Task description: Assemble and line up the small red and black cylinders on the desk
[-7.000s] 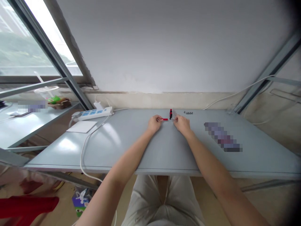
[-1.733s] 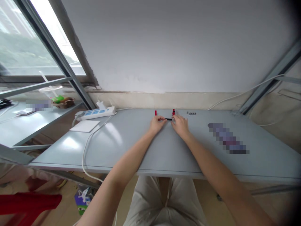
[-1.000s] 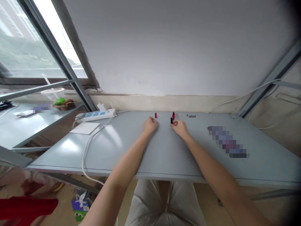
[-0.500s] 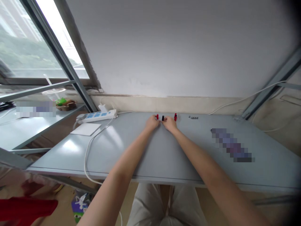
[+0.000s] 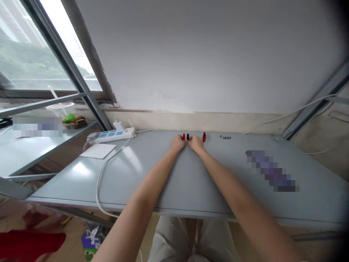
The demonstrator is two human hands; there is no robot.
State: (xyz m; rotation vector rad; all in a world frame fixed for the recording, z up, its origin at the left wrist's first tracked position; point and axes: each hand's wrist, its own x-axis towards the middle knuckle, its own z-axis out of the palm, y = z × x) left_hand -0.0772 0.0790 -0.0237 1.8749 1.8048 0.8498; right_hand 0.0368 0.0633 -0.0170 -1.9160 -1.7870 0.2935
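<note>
Black piece point(image 5: 188, 137) has come over to the left. A second ago the right hand point(image 5: 195, 143) had it right by the red-black part point(image 5: 204, 137); now it stands upright just beside the red piece point(image 5: 184, 137), a narrow gap between the two. Left hand point(image 5: 177, 142) has closed in from the other side. For the work in hand, I take this as two loose pieces being set as a pair, the red-black part left standing on its own.

Both hands have fingers curled in at their pieces, left at red, right at black; too small at this range to tell a pinch from a light touch.

Edges: wall point(image 5: 196, 72) close behind the pieces, so little depth on the far side. Most room is toward the body, where the desk point(image 5: 188, 182) runs back to its front edge under the forearms. Leftward, room as far as the white cord point(image 5: 98, 185), which drops over that edge. Rightward tighter: red-black part near the right hand, then small metal bits point(image 5: 225, 138) in a row.
</note>
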